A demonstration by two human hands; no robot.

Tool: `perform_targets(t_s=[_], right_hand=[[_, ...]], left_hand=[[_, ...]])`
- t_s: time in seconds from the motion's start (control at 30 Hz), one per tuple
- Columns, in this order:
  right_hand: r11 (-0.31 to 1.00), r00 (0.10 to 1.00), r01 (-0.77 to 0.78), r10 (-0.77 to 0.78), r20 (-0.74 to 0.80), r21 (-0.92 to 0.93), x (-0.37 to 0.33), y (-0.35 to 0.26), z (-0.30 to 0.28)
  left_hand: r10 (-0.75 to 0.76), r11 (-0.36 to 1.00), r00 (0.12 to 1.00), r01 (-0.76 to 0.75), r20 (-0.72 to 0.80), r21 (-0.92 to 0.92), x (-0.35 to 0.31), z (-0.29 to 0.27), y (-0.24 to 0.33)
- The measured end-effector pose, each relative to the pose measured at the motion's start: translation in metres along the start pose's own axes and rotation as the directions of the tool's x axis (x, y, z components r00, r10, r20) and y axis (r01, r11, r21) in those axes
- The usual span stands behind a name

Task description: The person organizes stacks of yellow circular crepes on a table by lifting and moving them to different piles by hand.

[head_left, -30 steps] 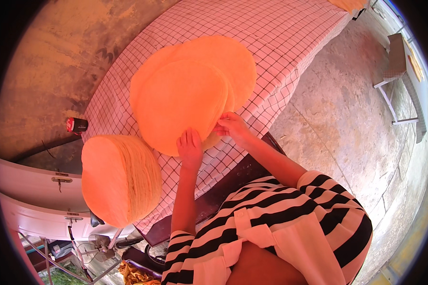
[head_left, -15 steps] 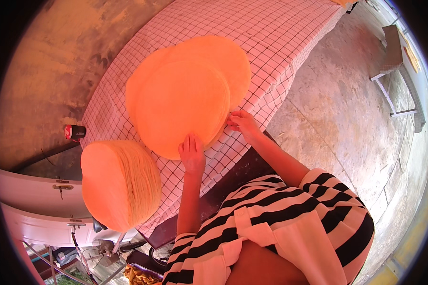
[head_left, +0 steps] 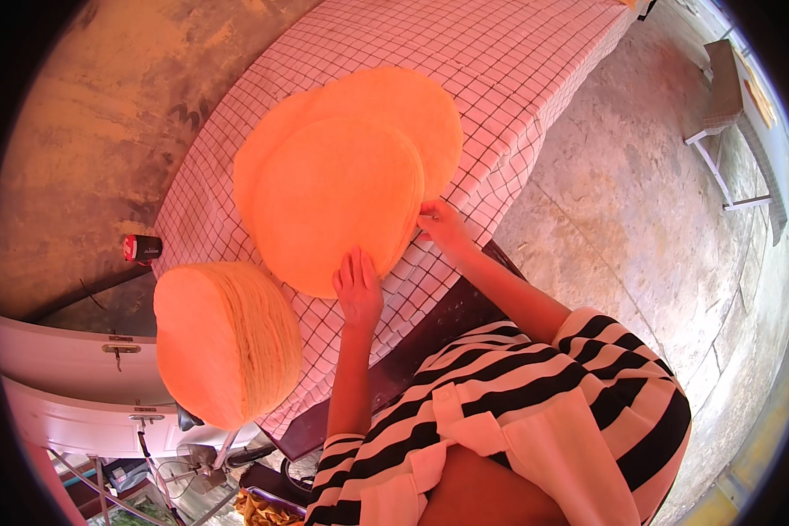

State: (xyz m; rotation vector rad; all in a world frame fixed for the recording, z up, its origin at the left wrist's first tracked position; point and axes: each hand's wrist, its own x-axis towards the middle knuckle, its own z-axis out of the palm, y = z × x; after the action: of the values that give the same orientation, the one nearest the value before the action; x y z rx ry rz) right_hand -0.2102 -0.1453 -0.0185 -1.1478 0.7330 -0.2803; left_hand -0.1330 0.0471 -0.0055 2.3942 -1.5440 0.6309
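Thin round orange sheets (head_left: 337, 202), like large flat wrappers, lie in overlapping piles on a checked tablecloth (head_left: 508, 96). My left hand (head_left: 358, 287) rests on the near edge of the top pile, fingers stretched out over it. At the right edge of that pile, my right hand (head_left: 443, 226) has thumb and fingers pinched together at the rim of a sheet; the fingertips are partly hidden. A tall, thick stack of similar round sheets (head_left: 267, 346) stands to the left of my left forearm, at the table's near left corner.
A small red and black container (head_left: 142, 248) is at the table's left edge. White folded tabletops (head_left: 70, 355) and a fan (head_left: 200, 465) are at the lower left, near a tray of brown pieces (head_left: 267, 508). Another table (head_left: 735, 105) stands across the concrete floor at right.
My right hand has shifted very slightly up along the pile's rim. My left hand stays in nearly the same place on the sheets. The view has moved a little.
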Motion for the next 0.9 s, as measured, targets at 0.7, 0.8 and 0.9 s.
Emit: perform_targets(t_s=[0.7, 0.8, 0.9], right_hand=[[0.908, 0.935, 0.245, -0.314, -0.165, -0.341, -0.028, 0.003, 0.018], [0.927, 0.923, 0.308, -0.346, -0.171, -0.213, -0.025, 0.005, 0.022], [0.936, 0.915, 0.349, -0.328, -0.235, 0.053, -0.012, 0.029, 0.024]], left_hand=[[0.022, 0.998, 0.999, -0.019, -0.050, 0.065, -0.006, 0.004, -0.012], [-0.003, 1.000, 1.000, 0.003, -0.004, 0.016, -0.009, 0.002, -0.006], [-0.022, 0.997, 1.000, 0.023, 0.015, -0.072, -0.002, -0.007, 0.007]])
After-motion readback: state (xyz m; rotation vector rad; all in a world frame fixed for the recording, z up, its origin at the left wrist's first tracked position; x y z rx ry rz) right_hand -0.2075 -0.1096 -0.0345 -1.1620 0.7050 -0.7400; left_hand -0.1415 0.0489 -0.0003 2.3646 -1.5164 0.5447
